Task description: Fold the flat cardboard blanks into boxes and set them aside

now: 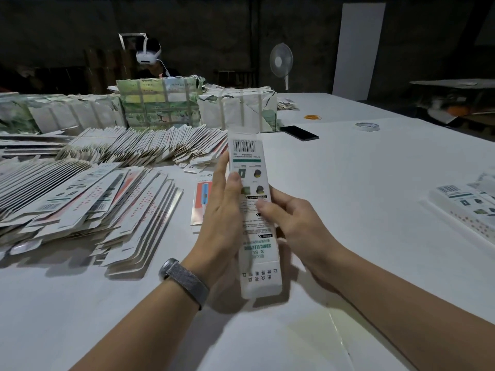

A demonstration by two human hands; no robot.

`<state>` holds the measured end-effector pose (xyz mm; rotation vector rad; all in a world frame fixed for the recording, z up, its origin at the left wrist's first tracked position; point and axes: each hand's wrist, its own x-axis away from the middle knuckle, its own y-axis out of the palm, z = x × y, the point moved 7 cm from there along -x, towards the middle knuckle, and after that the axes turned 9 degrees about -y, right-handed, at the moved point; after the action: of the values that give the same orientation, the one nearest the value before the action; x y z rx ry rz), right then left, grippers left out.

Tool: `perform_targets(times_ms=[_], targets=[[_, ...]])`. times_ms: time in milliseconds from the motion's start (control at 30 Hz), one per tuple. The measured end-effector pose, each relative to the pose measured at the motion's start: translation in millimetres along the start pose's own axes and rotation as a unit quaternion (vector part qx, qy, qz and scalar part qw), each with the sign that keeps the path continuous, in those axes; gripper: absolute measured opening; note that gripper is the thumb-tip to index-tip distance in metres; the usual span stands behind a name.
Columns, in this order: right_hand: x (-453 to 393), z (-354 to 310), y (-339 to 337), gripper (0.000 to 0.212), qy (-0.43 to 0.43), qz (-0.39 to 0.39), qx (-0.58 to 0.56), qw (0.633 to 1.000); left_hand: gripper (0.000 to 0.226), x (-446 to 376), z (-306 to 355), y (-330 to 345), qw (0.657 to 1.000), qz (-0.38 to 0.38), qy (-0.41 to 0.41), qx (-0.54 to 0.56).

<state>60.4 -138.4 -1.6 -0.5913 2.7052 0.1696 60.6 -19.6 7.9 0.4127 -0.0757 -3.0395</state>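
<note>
- A long, narrow printed carton (250,210) is held above the white bench (361,183), near the middle of the view, with its barcode end pointing away and its open flap end toward the camera.
- The left hand (223,223) is laid along the carton's left side; its thumb is pressed on the printed face and its fingers are extended up the edge, so this grip is closed on the carton.
- The right hand (292,223) is wrapped round the carton's right side, thumb on the face and fingers curled behind; this grip is likewise clamped on the carton.
- A grey mesh watch band (184,279) is worn on the left wrist.
- A single flat blank (202,202) with a red and blue panel is seen on the bench just behind the left hand.
- Fanned stacks of flat blanks (88,202) are spread over the left part of the bench, with a further row (150,145) behind them.
- Strapped bundles of wrapped stock (238,108) are stood at the far edge of the blanks.
- Finished cartons (466,207) are laid at the right edge of the bench, well apart from the hands.
- A dark phone (302,133), a roll of tape (367,126) and a heap of orange rubber bands (312,117) are seen on the far part of the bench.
- A standing fan (281,62) and a second person wearing a white headset (148,56) are seen beyond the bench.
</note>
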Motion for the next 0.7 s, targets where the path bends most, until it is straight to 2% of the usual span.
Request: perform_targets(times_ms=[100,200,333,500,700], targets=[[-5,-6,-18,0.026,-0.018,0.059,0.083,0.995,0.046,-3,-3,1,0.998,-0.018,-0.041,0.033],[-5,-12,-20,0.027,-0.037,0.070,0.085,0.993,0.046,-2,-4,6,0.996,-0.041,-0.059,0.051],[-9,-20,-24,0.036,-0.054,0.087,0.084,0.991,0.051,4,-8,19,0.995,-0.078,-0.057,0.015],[-9,-22,-25,0.033,-0.043,0.083,0.032,0.995,0.057,6,-10,22,0.992,-0.098,-0.071,0.041],[-4,-20,-11,0.043,-0.034,0.043,0.012,0.998,0.074,3,2,11,0.995,-0.086,-0.047,0.032]])
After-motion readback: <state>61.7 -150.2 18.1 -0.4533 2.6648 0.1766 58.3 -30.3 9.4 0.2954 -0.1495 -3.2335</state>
